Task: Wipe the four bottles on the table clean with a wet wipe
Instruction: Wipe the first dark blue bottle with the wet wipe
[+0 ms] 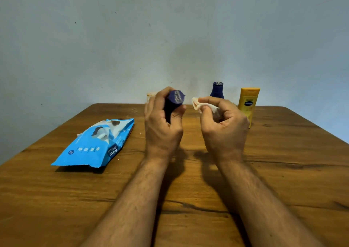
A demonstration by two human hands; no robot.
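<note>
Blue round bottle [174,103] gripped in left hand [162,126], crumpled white wet wipe [206,107] pinched by right hand [223,126].
Hands hide most of both; behind them, a dark blue bottle [217,90], a yellow lotion bottle [247,105], a half-hidden pale thing [150,95]; blue wipes pack [96,144] lies left on wooden table [283,171].

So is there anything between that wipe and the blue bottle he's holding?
Nothing visible. The left hand holds the dark blue bottle up, its end facing the wet wipe bunched in the right hand, with only a small open gap between them.
</note>
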